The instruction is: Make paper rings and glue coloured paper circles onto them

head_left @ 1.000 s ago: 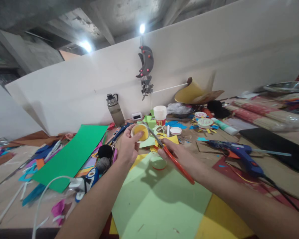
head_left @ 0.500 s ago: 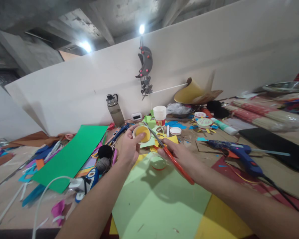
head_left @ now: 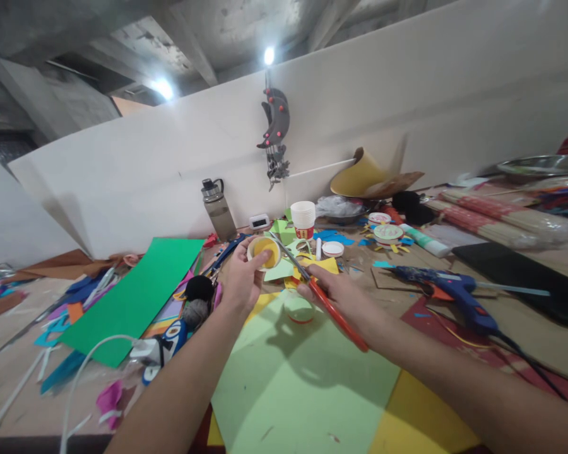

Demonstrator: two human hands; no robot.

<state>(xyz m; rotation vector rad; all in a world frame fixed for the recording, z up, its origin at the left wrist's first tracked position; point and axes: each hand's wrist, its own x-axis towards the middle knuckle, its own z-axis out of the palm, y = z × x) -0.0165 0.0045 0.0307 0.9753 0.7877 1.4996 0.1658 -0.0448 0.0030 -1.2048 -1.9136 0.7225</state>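
Note:
My left hand [head_left: 242, 282] is closed around a small white paper cup [head_left: 264, 252] whose yellow inside faces me, held above the table. My right hand [head_left: 337, 295] grips red-handled scissors [head_left: 312, 289]; their metal blades point up and left towards the cup's rim. Below the hands a second small cup with a red band [head_left: 299, 309] stands on a light green sheet [head_left: 303, 384].
A dark green sheet [head_left: 137, 295] and paper scraps lie to the left. A blue glue gun [head_left: 459, 296] lies to the right with its cable. A water bottle [head_left: 218, 209], stacked white cups [head_left: 303, 219] and a white board wall [head_left: 407, 107] stand at the back.
The cup in my left hand has tilted and shifted slightly left. The scissors stay at its rim, almost still.

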